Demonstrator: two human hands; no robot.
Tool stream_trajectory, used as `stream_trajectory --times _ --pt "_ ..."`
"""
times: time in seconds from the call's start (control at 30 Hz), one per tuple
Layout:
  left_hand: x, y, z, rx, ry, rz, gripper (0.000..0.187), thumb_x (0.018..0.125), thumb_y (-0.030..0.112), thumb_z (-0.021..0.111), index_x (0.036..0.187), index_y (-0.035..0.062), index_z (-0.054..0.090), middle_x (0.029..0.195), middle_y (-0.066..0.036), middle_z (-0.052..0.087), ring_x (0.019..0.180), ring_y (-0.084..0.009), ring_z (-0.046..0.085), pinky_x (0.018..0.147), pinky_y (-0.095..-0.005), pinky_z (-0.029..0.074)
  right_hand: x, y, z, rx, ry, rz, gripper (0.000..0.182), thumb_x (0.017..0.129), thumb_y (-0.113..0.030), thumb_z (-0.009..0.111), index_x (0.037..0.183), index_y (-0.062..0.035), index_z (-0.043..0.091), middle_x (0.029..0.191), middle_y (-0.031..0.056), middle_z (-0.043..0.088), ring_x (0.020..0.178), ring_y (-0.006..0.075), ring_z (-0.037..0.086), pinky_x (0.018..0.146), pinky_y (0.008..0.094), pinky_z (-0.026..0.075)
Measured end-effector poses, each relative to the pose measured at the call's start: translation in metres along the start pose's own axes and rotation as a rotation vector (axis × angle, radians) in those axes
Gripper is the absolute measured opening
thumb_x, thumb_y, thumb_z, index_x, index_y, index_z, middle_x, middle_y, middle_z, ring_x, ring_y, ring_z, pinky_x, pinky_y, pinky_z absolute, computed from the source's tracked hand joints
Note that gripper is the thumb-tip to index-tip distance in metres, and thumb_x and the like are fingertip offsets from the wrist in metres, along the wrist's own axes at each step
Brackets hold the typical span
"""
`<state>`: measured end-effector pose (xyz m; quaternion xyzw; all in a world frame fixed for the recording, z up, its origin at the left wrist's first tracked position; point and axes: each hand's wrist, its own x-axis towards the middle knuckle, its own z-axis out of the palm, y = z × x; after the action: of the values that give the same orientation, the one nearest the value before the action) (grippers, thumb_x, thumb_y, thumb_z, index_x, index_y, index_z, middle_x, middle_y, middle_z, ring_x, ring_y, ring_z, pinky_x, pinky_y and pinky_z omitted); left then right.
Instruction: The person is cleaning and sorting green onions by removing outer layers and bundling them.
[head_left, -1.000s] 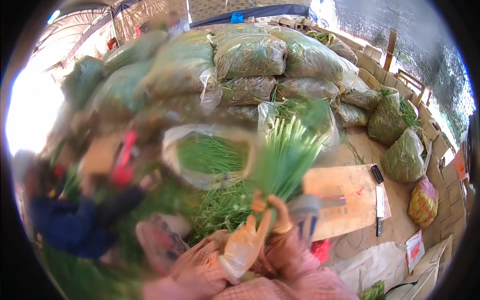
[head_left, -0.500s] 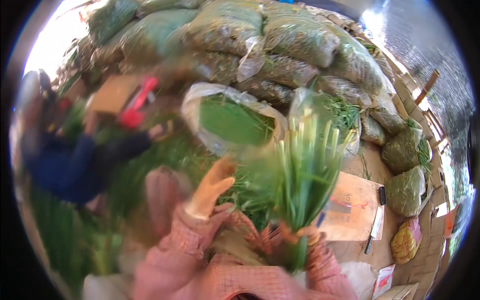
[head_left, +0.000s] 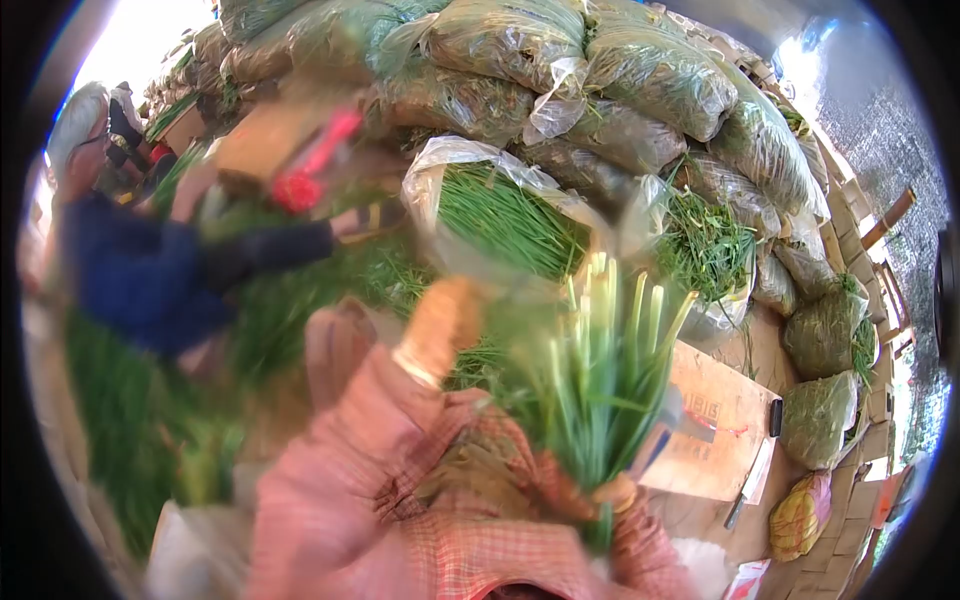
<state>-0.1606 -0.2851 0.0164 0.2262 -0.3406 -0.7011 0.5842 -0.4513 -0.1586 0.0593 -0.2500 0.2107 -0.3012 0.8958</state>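
My right hand [head_left: 615, 492] is closed round a bunch of green onions [head_left: 600, 380], gripped low down, with the pale cut ends pointing up and away from me. My gloved left hand [head_left: 440, 325] is raised to the left of the bunch, apart from it, over loose greens; its fingers are smeared by motion. Just right of the bunch, a blade [head_left: 692, 424] and a blue strip [head_left: 650, 450] show over a cardboard sheet [head_left: 715, 455].
Ahead stands an open plastic bag of long greens [head_left: 505, 220], with another bag of greens [head_left: 705, 245] to its right. Stuffed sacks [head_left: 510, 45] are piled behind. A knife [head_left: 750, 485] lies at the cardboard's right edge. At left, a person in dark blue [head_left: 150, 275] works among greens.
My view has shifted, so most things sit further right. My left hand has turned, and its thumb, spread before, no longer shows. My right hand keeps its hold on the green onions.
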Motion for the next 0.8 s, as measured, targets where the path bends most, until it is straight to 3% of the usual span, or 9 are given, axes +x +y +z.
stream_trajectory --times 0.03,0.1,0.17,0.3,0.33,0.43,0.67,0.77,0.8 --pt "0.004 0.018 -0.009 0.618 0.252 0.030 0.029 0.091 0.028 0.048 0.101 0.0013 0.055 0.067 0.000 0.051 0.056 -0.0119 0.046 0.051 -0.0249 0.042 -0.002 0.003 -0.003 -0.018 0.009 0.009 0.066 0.058 -0.018 0.073 0.116 0.0021 0.047 0.077 0.0106 0.055 0.050 0.0147 0.048 0.047 0.0249 0.038" --pt "0.004 0.045 -0.025 1.304 0.195 0.070 0.032 0.086 0.027 0.055 0.107 0.0030 0.054 0.085 -0.009 0.060 0.077 -0.0184 0.056 0.070 -0.0284 0.046 -0.009 0.005 -0.012 -0.140 0.048 0.039 0.064 0.059 -0.019 0.075 0.112 0.0019 0.048 0.076 0.0097 0.055 0.052 0.0142 0.050 0.048 0.0242 0.039" --pt "-0.008 0.059 -0.012 1.790 0.250 0.268 0.033 0.079 0.026 0.063 0.103 0.0045 0.058 0.102 -0.013 0.058 0.096 -0.0240 0.054 0.085 -0.0337 0.042 -0.010 0.008 -0.012 -0.199 0.094 0.048 0.061 0.059 -0.020 0.076 0.110 0.0017 0.049 0.075 0.0091 0.055 0.054 0.0139 0.051 0.048 0.0237 0.039" --pt "-0.020 0.089 0.091 1.302 0.006 0.461 0.042 0.071 0.026 0.069 0.107 0.0073 0.056 0.109 -0.013 0.053 0.104 -0.0276 0.049 0.094 -0.0387 0.034 0.002 0.005 0.014 -0.214 0.176 0.060 0.058 0.060 -0.020 0.076 0.107 0.0015 0.051 0.074 0.0082 0.055 0.056 0.0140 0.052 0.047 0.0229 0.039" --pt "-0.020 0.078 0.097 1.413 -0.043 0.565 0.047 0.068 0.027 0.072 0.107 0.0064 0.055 0.109 -0.014 0.051 0.106 -0.0292 0.047 0.094 -0.0396 0.034 0.004 0.004 0.019 -0.222 0.198 0.066 0.057 0.060 -0.020 0.076 0.107 0.0014 0.051 0.073 0.0080 0.055 0.057 0.0140 0.052 0.047 0.0227 0.039" --pt "-0.015 0.045 0.102 1.558 0.029 0.394 0.053 0.066 0.032 0.074 0.106 0.0039 0.056 0.111 -0.017 0.048 0.106 -0.0321 0.044 0.093 -0.0396 0.034 0.009 0.004 0.022 -0.251 0.183 0.059 0.050 0.061 -0.016 0.076 0.103 0.0005 0.054 0.075 0.0069 0.056 0.061 0.0138 0.054 0.048 0.0220 0.040" --pt "-0.011 0.022 0.088 1.338 0.029 0.307 0.017 0.070 0.017 0.068 0.070 0.0021 0.060 0.101 -0.010 0.057 0.103 -0.0305 0.045 0.089 -0.0376 0.035 -0.001 0.033 -0.042 -0.578 0.091 0.050 0.039 0.068 0.001 0.070 0.103 0.0024 0.054 0.078 0.0053 0.059 0.062 0.0138 0.057 0.052 0.0252 0.046" --pt "-0.013 0.018 0.088 1.409 0.053 0.375 0.014 0.070 0.014 0.066 0.069 0.0021 0.058 0.103 -0.010 0.057 0.104 -0.0300 0.045 0.090 -0.0376 0.035 -0.001 0.037 -0.039 -0.469 0.181 0.045 0.037 0.070 0.004 0.067 0.104 0.0033 0.054 0.075 0.0053 0.059 0.059 0.0138 0.056 0.051 0.0254 0.045" --pt "-0.010 0.020 0.091 1.490 0.051 0.570 0.014 0.067 0.016 0.064 0.069 0.0029 0.058 0.098 -0.012 0.056 0.096 -0.0317 0.047 0.086 -0.0394 0.037 0.000 0.037 -0.037 -0.443 0.186 0.080 0.037 0.070 0.005 0.066 0.104 0.0023 0.054 0.076 0.0061 0.059 0.061 0.0142 0.057 0.051 0.0264 0.045"
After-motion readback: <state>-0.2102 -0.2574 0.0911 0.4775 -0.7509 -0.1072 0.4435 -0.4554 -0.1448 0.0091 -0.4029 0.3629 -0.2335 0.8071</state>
